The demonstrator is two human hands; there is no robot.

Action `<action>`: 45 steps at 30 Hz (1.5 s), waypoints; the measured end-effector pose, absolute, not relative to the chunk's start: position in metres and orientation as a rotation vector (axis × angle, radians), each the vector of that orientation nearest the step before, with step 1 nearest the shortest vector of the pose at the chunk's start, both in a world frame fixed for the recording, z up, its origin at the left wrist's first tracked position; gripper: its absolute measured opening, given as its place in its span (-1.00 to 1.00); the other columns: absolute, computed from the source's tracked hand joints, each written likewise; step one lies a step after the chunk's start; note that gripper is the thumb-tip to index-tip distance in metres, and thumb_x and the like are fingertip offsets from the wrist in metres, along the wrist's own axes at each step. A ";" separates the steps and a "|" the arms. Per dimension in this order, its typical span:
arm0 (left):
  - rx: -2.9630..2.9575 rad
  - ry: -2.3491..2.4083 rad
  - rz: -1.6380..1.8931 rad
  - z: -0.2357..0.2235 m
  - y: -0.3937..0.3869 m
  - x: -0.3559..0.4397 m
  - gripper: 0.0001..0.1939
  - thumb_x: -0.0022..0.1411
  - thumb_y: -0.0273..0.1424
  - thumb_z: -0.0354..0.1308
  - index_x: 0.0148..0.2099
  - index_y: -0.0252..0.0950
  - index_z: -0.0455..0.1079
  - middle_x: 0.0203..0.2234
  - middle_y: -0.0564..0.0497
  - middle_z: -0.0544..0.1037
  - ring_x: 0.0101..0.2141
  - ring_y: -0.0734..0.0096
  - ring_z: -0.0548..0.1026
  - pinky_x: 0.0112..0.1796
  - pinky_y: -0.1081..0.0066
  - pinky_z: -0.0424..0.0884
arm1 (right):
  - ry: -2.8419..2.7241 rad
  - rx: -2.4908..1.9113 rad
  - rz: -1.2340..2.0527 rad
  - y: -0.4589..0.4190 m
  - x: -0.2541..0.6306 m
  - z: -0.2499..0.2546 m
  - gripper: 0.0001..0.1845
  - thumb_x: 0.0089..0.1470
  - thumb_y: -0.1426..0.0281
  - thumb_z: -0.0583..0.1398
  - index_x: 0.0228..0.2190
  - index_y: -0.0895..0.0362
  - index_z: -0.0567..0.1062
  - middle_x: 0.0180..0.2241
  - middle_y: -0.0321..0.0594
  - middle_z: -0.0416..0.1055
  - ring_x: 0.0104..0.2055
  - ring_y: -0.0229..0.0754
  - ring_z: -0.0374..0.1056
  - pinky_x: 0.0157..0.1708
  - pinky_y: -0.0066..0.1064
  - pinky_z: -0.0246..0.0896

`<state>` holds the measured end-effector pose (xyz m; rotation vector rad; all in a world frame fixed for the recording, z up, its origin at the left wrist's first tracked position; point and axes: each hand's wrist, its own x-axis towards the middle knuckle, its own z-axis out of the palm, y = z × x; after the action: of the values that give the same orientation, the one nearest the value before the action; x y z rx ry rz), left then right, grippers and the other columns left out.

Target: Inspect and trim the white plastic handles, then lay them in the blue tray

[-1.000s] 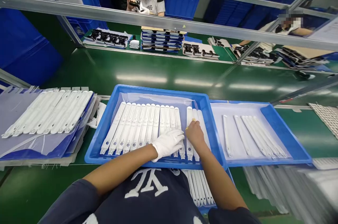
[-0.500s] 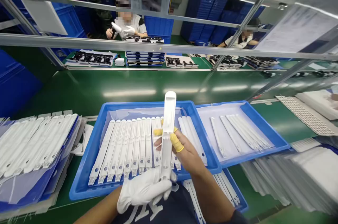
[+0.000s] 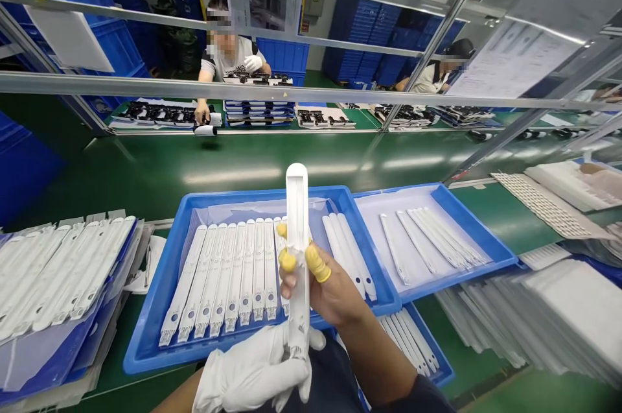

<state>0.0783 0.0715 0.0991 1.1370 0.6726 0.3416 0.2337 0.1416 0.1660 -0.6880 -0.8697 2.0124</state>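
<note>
Hands: gloved left hand (image 3: 253, 371) is curled around the lower end of a white strip (image 3: 297, 205); right hand (image 3: 335, 290) pinches its middle.
Strip: nearly upright, in front of the tray (image 3: 153, 280).
Slip: smooth-looking yellow caps (image 3: 317, 264) could lose it, if the glove loosens.
Scratch: dropped, it might mark the row (image 3: 224, 277) behind.

Smooth white plastic strip (image 3: 297, 205), matt cloth glove (image 3: 243, 371), blue plastic tray (image 3: 155, 359), glossy tabletop (image 3: 272, 157) (mirroring light streaks), metal rail (image 3: 160, 87)
</note>
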 end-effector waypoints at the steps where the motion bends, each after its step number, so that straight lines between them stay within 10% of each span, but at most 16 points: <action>1: 1.114 0.643 0.364 0.102 0.072 0.080 -0.49 0.31 -0.03 0.15 0.14 -0.26 0.35 -0.38 0.02 0.58 -0.56 0.52 0.40 -0.51 0.49 0.31 | -0.805 -0.694 2.007 0.144 0.232 0.169 -0.47 0.02 0.01 0.38 -0.04 0.02 0.55 -0.46 -0.39 0.32 -0.49 -0.35 0.16 -0.45 -0.48 0.26; 10: 0.972 0.623 0.617 0.142 0.080 0.080 -0.59 0.26 -0.03 0.26 -0.25 -0.29 0.35 -0.44 0.03 0.53 -0.57 0.54 0.39 -0.51 0.48 0.32 | -0.584 -0.729 1.991 0.174 0.217 0.189 -0.56 0.21 0.22 0.28 0.11 -0.10 0.43 -0.47 -0.45 0.16 -0.54 -0.41 0.04 -0.61 -0.68 0.12; 18: 1.024 0.809 0.727 0.142 0.082 0.085 -0.57 0.40 -0.02 0.08 -0.19 -0.31 0.50 -0.50 0.02 0.53 -0.49 0.44 0.45 -0.35 0.41 0.43 | -0.645 -0.866 1.704 0.179 0.209 0.187 -0.35 0.01 0.51 0.36 0.11 -0.11 0.38 -0.22 -0.43 0.45 -0.26 -0.38 0.40 -0.41 -0.63 0.41; 25: 0.831 0.453 0.698 0.128 0.077 0.081 -0.40 0.28 0.14 0.12 -0.13 -0.35 0.54 -0.44 -0.08 0.58 -0.48 0.35 0.54 -0.45 0.41 0.44 | -0.730 -0.810 1.779 0.173 0.211 0.188 -0.65 0.22 0.34 0.22 0.04 -0.12 0.47 -0.05 -0.38 0.50 -0.11 -0.30 0.47 -0.25 -0.51 0.50; 37: 0.984 0.533 0.666 0.106 0.078 0.082 -0.51 0.30 0.04 0.18 -0.15 -0.33 0.51 -0.35 -0.06 0.56 -0.47 0.45 0.49 -0.39 0.44 0.41 | -0.848 -0.691 1.777 0.155 0.217 0.189 -0.59 -0.06 0.23 0.44 -0.13 -0.08 0.55 -0.10 -0.36 0.54 -0.25 -0.30 0.45 -0.23 -0.43 0.48; 45: 1.285 0.852 0.761 0.082 0.074 0.094 -0.62 0.30 -0.03 0.22 -0.11 -0.26 0.52 -0.30 -0.07 0.62 -0.30 0.26 0.55 -0.21 0.33 0.49 | -0.997 -0.697 1.647 0.139 0.220 0.189 -0.60 0.10 0.02 0.33 -0.17 0.03 0.46 -0.07 -0.20 0.59 -0.25 -0.25 0.53 -0.24 -0.39 0.45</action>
<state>0.0939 0.0735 0.0822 1.2849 0.8521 0.7612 0.2198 0.1391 0.1894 -0.6966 -0.9968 1.6473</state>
